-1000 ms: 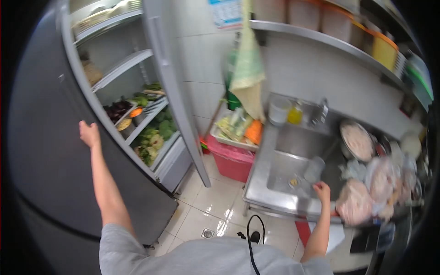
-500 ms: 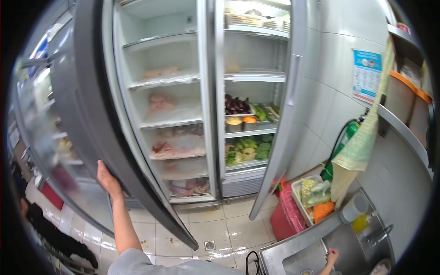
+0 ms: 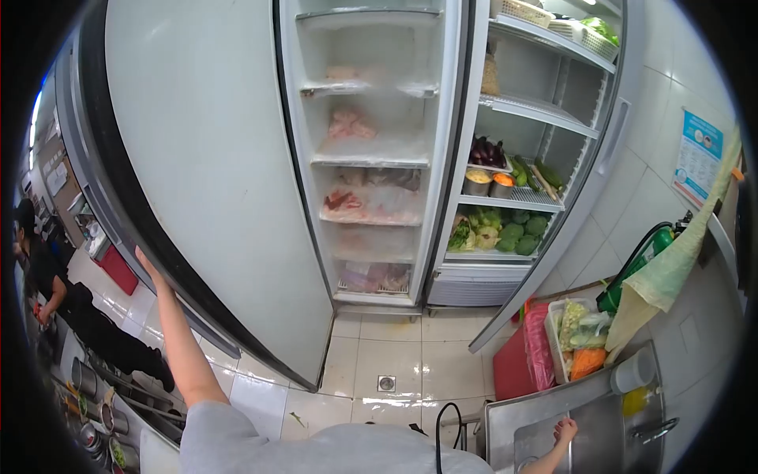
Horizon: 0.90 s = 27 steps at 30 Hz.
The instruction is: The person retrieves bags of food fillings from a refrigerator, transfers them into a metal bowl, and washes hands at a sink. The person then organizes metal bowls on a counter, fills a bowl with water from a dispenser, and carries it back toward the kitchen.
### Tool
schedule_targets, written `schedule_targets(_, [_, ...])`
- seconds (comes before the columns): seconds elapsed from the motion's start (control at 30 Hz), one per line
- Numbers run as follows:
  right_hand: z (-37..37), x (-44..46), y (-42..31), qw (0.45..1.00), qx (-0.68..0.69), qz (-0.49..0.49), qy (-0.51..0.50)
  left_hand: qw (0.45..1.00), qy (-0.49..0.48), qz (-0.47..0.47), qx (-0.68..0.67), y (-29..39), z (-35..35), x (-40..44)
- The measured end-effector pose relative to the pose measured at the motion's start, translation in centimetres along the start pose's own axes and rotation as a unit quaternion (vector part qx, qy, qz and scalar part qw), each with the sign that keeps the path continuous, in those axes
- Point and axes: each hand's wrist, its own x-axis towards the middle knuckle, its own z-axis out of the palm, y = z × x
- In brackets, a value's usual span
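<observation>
On the left, my left hand (image 3: 148,267) is at the outer edge of the wide-open freezer door (image 3: 209,174), its fingers partly hidden at the dark seal. The door's pale inner face is turned toward me. Beyond it stands the freezer compartment (image 3: 367,154), whose shelves hold frosty packs of pinkish meat (image 3: 350,124). My right hand (image 3: 564,430) is low over the steel sink (image 3: 596,430), its fingers curled with nothing visible in them.
Beside the freezer, an open fridge section holds eggplants (image 3: 488,152), metal tubs (image 3: 477,183) and green vegetables (image 3: 513,235). A red bin (image 3: 512,367) and a vegetable crate (image 3: 558,347) stand near the sink. At far left is a person in black (image 3: 71,308). A drain (image 3: 386,384) lies in the tiled floor.
The freezer door has swung farther open, showing its inner face, with my left hand still at its edge. My view has shifted, bringing the person at the left more into sight.
</observation>
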Motion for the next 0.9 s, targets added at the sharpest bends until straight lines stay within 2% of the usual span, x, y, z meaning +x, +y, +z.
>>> schedule_targets(0.1, [-1.7,-0.9,2.8,0.999,0.043,0.017,-0.028,0.954,0.029,-0.224,-0.196,4.8,0.7,0.2])
schedule_targets(0.13, [-2.7,-1.8,3.8,0.999,0.034,0.027,-0.022,0.954,0.015,-0.228,-0.192,7.1,0.9,0.2])
schedule_targets(0.2, [-3.1,-5.8,3.2,0.997,0.037,0.036,0.051,0.941,0.027,-0.249,-0.227,11.5,1.8,0.3])
schedule_targets(0.23, [-4.3,-6.4,4.1,0.997,0.029,0.039,0.052,0.964,0.046,-0.235,-0.116,14.7,2.4,0.2])
schedule_targets(0.27, [-5.7,-6.5,5.5,0.997,0.027,0.045,0.057,0.964,0.037,-0.236,-0.118,15.5,3.0,-0.2])
schedule_targets(0.3, [-7.4,-6.9,6.9,0.996,0.017,0.048,0.072,0.962,0.063,-0.252,-0.082,16.0,3.5,-0.6])
schedule_targets(0.37, [-10.4,-8.0,9.4,0.994,0.019,0.046,0.092,0.917,0.112,-0.347,-0.161,21.3,4.8,-0.6])
schedule_targets(0.4, [-11.6,-8.4,10.2,0.994,0.019,0.054,0.098,0.918,0.103,-0.346,-0.164,23.2,5.6,-0.8])
schedule_targets(0.47, [-13.6,-10.0,10.6,0.989,0.028,0.061,0.134,0.909,0.069,-0.32,-0.259,25.7,6.6,-1.4])
schedule_targets(0.5, [-14.2,-11.0,10.1,0.987,0.02,0.075,0.144,0.908,0.017,-0.304,-0.289,23.1,7.0,-2.7])
schedule_targets(0.6, [-15.8,-12.2,10.0,0.987,0.03,0.061,0.147,0.879,0.034,-0.286,-0.38,27.3,10.2,-3.4])
schedule_targets(0.8, [-18.8,-8.9,8.9,0.989,0.02,0.059,0.131,0.85,0.036,-0.303,-0.429,33.7,14.5,-4.5])
schedule_targets(0.87, [-20.3,-5.7,8.6,0.993,0.011,0.025,0.115,0.899,0.036,-0.285,-0.332,35.4,15.3,-4.6])
schedule_targets(0.9, [-21.5,-2.7,9.0,0.994,0.01,0.022,0.11,0.905,0.035,-0.272,-0.325,35.9,15.8,-4.8])
